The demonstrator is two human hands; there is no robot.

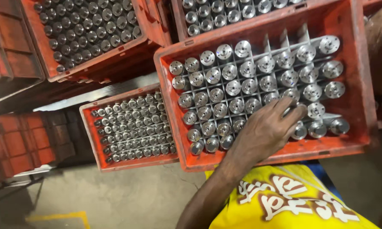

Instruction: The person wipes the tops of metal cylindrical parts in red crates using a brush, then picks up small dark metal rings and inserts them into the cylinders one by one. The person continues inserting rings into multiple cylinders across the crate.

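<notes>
Currently the left hand [267,129] lies palm-down in the big orange plastic crate [258,159], near the front right of its grey divider grid [267,42]. The fingers [294,112] curl over the round-topped machined steel cylinders [232,87] standing one per cell. The back of the hand faces the camera, so I cannot tell whether it grips a piece or only rests on the tops. The right hand isn't in view. My read is that any piece should move straight up or down along its cell axis, pinched at the head, so it doesn't snag the thin dividers. The front-right cylinders [339,126] sit tilted, so I'd seat those upright first. Keep the wrist clear of neighbouring tops. A smaller orange crate [131,163] of similar parts sits lower left on the concrete floor [114,199], well apart.
</notes>
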